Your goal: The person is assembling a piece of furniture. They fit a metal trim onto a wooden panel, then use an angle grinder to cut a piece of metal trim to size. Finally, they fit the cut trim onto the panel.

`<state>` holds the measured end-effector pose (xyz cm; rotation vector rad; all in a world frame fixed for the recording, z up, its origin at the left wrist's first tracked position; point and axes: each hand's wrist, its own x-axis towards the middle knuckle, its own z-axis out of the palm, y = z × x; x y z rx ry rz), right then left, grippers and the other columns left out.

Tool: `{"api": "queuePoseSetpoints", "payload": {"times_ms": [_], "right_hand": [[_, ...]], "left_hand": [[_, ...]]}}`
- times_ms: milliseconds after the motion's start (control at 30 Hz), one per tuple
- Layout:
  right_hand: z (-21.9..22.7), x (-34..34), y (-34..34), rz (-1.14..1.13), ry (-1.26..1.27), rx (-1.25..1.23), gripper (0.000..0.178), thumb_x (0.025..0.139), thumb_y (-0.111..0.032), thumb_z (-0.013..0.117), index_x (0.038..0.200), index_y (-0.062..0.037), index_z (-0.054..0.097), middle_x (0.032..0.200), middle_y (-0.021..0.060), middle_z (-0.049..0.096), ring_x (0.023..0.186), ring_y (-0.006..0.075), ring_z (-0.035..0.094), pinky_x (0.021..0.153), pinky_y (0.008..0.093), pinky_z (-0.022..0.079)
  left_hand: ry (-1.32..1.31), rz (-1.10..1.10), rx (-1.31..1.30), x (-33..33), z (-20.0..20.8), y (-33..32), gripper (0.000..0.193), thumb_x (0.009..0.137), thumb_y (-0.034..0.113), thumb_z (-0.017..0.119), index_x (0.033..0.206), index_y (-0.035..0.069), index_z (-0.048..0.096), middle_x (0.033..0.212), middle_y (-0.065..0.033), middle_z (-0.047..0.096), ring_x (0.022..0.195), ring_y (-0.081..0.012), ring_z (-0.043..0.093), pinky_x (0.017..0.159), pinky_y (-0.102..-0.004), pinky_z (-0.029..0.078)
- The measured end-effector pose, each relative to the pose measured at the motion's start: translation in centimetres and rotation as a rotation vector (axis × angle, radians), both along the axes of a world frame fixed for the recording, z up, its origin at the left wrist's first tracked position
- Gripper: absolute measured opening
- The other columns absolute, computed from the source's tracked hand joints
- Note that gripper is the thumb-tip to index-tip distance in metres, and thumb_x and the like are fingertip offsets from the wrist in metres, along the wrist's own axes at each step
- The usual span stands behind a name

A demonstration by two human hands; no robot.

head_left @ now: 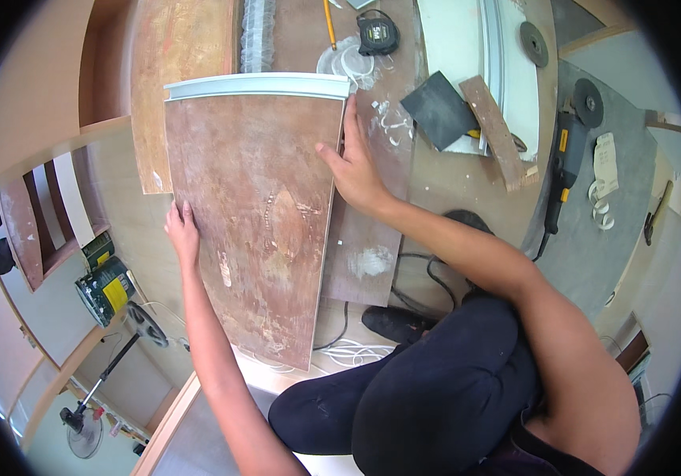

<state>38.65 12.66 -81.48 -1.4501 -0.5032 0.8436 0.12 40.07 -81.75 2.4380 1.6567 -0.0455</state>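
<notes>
A brown wooden board point(237, 174) with worn, patchy paint lies in front of me, and a pale metal or plastic edge strip point(257, 86) runs along its far end. My left hand point(183, 232) holds the board's left edge, with some fingers on the top face. At the far right corner, my right hand point(356, 170) grips the right edge. Its thumb rests on the face while the fingers stretch along the side, close to the strip's end. The undersides of both grips are hidden.
Beyond the board lie a tape measure point(377, 33), a pencil point(330, 24) and another wooden panel point(182, 55). To the right are a dark square sheet point(440, 109), a wood strip point(493, 131) and a corded angle grinder point(566, 163). Cans point(104, 289) stand left; cables point(348, 351) lie near my foot.
</notes>
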Motion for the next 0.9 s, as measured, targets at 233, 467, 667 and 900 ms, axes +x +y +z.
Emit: {"api": "queuePoseSetpoints", "payload": {"times_ms": [233, 467, 667, 900], "right_hand": [[-0.3, 0.0, -1.7, 0.032, -0.061, -0.009, 0.109, 0.100, -0.012, 0.071, 0.175, 0.0011, -0.007, 0.184, 0.0254, 0.006, 0.171, 0.0373, 0.008, 0.137, 0.0446, 0.013], [0.1, 1.6, -4.2, 0.136, -0.197, -0.082, 0.111, 0.097, -0.009, 0.073, 0.176, 0.0004, -0.004, 0.179, 0.0263, 0.018, 0.161, 0.0379, 0.032, 0.131, 0.0452, 0.031], [1.2, 4.4, -9.1, 0.193, -0.103, -0.016, 0.112, 0.097, -0.009, 0.073, 0.178, -0.0066, -0.005, 0.171, 0.0283, 0.031, 0.141, 0.0351, 0.056, 0.110, 0.0435, 0.053], [6.7, 18.1, -30.7, -0.166, -0.497, -0.193, 0.047, 0.104, -0.010, 0.068, 0.148, -0.0044, 0.054, 0.112, 0.0105, 0.075, 0.093, 0.0186, 0.072, 0.089, 0.0355, 0.057]], "left_hand": [[-0.007, -0.040, 0.036, 0.5, -1.7, -0.7, 0.063, 0.119, 0.043, 0.046, 0.164, -0.002, 0.046, 0.156, -0.0263, 0.056, 0.143, -0.0457, 0.049, 0.126, -0.0526, 0.027], [-0.054, 0.062, 0.056, 2.0, -2.6, -2.5, 0.060, 0.120, 0.042, 0.044, 0.162, 0.000, 0.048, 0.154, -0.0254, 0.058, 0.143, -0.0433, 0.050, 0.124, -0.0529, 0.027], [-0.046, -0.153, 0.189, 1.8, -5.6, -1.6, 0.056, 0.119, 0.038, 0.046, 0.157, -0.002, 0.053, 0.146, -0.0291, 0.064, 0.134, -0.0492, 0.060, 0.115, -0.0571, 0.044], [-0.053, 0.002, 0.294, 1.0, -6.3, -3.0, 0.068, 0.117, 0.055, 0.043, 0.165, 0.007, 0.048, 0.161, -0.0262, 0.054, 0.151, -0.0472, 0.047, 0.125, -0.0611, 0.031]]}}
